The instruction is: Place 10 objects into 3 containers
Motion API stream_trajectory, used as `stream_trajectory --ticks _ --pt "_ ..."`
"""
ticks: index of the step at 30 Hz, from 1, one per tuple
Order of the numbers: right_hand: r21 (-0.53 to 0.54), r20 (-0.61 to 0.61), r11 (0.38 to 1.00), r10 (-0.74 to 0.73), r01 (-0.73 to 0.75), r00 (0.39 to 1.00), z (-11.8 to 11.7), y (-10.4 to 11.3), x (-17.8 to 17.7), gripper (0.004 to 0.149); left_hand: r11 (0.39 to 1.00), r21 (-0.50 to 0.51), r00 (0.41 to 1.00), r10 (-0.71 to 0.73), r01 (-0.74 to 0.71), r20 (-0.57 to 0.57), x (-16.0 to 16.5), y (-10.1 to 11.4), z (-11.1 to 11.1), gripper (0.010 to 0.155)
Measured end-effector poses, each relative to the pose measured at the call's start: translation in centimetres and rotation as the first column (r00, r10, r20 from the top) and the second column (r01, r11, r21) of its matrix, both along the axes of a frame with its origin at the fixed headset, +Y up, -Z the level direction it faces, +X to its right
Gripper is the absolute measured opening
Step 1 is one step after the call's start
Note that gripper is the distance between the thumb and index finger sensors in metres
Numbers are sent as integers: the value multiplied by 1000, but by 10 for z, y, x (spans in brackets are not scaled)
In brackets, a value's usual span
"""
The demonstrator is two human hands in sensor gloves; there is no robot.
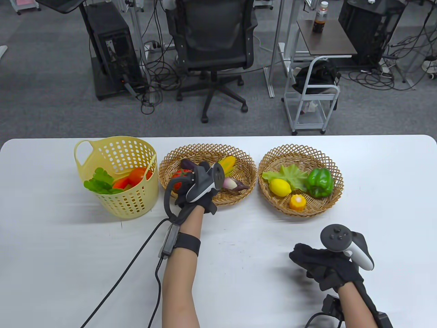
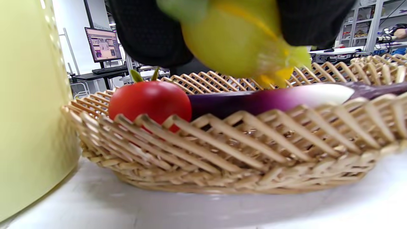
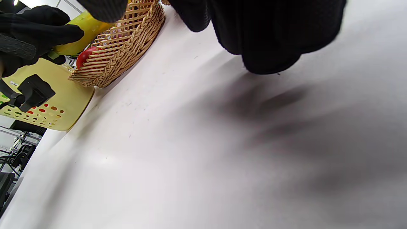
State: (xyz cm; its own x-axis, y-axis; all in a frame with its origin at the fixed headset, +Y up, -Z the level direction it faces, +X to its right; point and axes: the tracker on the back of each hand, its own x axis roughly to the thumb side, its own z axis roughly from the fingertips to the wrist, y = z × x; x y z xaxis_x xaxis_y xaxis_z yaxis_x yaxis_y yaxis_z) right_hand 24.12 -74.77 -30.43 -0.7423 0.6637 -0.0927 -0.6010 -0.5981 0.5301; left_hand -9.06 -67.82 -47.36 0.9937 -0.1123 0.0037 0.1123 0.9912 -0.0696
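Observation:
My left hand (image 1: 206, 171) reaches over the middle wicker basket (image 1: 208, 148) and grips a yellow vegetable with green husk (image 1: 228, 163), held just above the basket's contents in the left wrist view (image 2: 235, 41). In that basket lie a red tomato (image 2: 149, 100), a dark eggplant (image 1: 187, 164) and a purple-white eggplant (image 1: 234, 184). My right hand (image 1: 307, 259) hovers over the bare table at the front right, holding nothing; its fingers (image 3: 270, 35) hang loosely.
A yellow plastic basket (image 1: 116, 201) at the left holds lettuce (image 1: 99, 181) and red-orange vegetables (image 1: 138, 176). The right wicker basket (image 1: 300, 150) holds a lemon (image 1: 279, 187), a green pepper (image 1: 319, 182), a lettuce leaf (image 1: 290, 172) and an orange piece (image 1: 297, 201).

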Motion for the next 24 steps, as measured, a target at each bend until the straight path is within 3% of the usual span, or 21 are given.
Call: stream_trajectory --ticks 8,18,24 --pt "-4 -9 1000 5 -5 1000 1 0 -2 74 988 150 999 13 -18 37 -15 6 13 83" --pt "-3 -16 1000 -10 9 1000 1 -1 -3 73 982 154 979 82 -111 185 -20 10 54 87" --pt "4 -26 1000 -25 25 999 2 -1 -4 74 972 102 953 180 -210 242 -28 3 88 91"
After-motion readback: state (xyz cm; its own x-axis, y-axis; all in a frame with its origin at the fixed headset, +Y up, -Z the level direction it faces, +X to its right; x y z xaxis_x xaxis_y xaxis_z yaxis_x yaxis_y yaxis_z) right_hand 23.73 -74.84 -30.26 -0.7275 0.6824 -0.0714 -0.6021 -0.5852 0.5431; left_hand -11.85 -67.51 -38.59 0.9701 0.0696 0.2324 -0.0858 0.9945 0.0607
